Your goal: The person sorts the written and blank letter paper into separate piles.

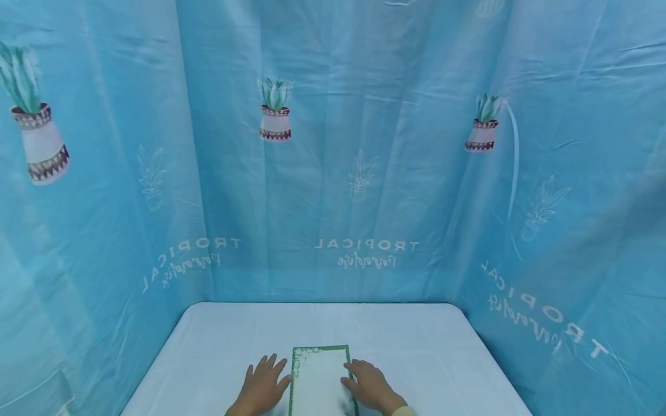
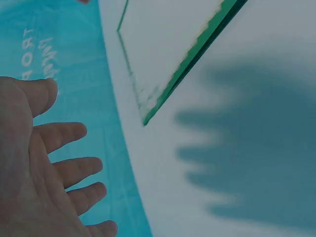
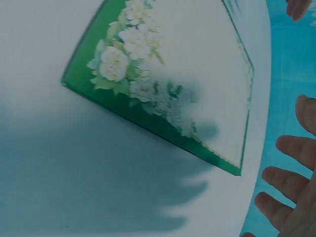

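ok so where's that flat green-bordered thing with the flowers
In the head view, the flat green-bordered thing lies on the white table at bottom centre, between the left hand and the right hand.

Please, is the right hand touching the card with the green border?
Apart. The right wrist view shows this: a strip of white table and blue curtain is visible between the right hand and the card.

Pale rectangular card [image 1: 318,381] is lying flat on the white table [image 1: 234,329], pretty much straight front-to-back, near end sitting outside the head view. Green border's running along its edges, printed white flowers [image 3: 123,57] kinda crowding one corner.
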{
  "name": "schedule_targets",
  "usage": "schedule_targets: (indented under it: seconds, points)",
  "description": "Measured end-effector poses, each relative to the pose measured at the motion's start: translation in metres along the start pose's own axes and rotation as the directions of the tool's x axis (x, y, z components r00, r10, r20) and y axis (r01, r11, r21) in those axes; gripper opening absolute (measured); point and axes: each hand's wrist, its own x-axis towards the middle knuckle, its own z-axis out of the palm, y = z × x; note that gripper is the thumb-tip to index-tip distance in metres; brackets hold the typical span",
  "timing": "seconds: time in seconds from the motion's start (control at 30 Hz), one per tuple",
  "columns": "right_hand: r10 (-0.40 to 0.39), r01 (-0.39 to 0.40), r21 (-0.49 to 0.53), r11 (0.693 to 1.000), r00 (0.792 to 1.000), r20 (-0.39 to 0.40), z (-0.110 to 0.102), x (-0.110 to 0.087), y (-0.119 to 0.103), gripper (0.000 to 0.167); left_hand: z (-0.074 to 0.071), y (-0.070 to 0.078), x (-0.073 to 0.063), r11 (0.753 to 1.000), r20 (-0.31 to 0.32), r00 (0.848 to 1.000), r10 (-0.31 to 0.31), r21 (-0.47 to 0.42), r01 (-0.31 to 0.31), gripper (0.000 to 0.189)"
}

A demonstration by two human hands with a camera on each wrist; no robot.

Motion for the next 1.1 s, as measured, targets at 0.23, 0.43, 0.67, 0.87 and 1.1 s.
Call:
schedule_targets:
  seconds: [0.23,0.43,0.67,0.87,1.1]
  points:
    - [-0.004,0.007,-0.083,0.997,0.999,0.037,0.020,-0.001,0.003,0.044,0.031,0.000,0.005,1.000,0.078,0.997,0.025,0.009,-0.026,0.046]
    - [0.063,-0.055,-0.178,0.982,0.997,0.042,0.040,-0.002,0.006,0.049,0.065,-0.003,0.009,0.996,0.107,0.993,0.047,0.077,-0.055,0.045]
    - [-0.038,0.044,-0.250,0.967,0.999,0.027,0.050,-0.007,0.012,0.043,0.076,-0.003,0.006,0.981,0.171,0.984,0.044,0.177,-0.074,0.047]
    - [-0.131,0.122,-0.310,0.943,0.991,-0.009,0.052,-0.005,0.017,0.035,0.076,-0.001,0.006,0.969,0.181,0.983,0.030,0.237,-0.073,0.045]
    - [-0.127,0.120,-0.321,0.940,0.992,-0.002,0.049,-0.003,0.013,0.022,0.074,0.006,0.008,0.967,0.184,0.982,-0.028,0.253,-0.019,0.035]
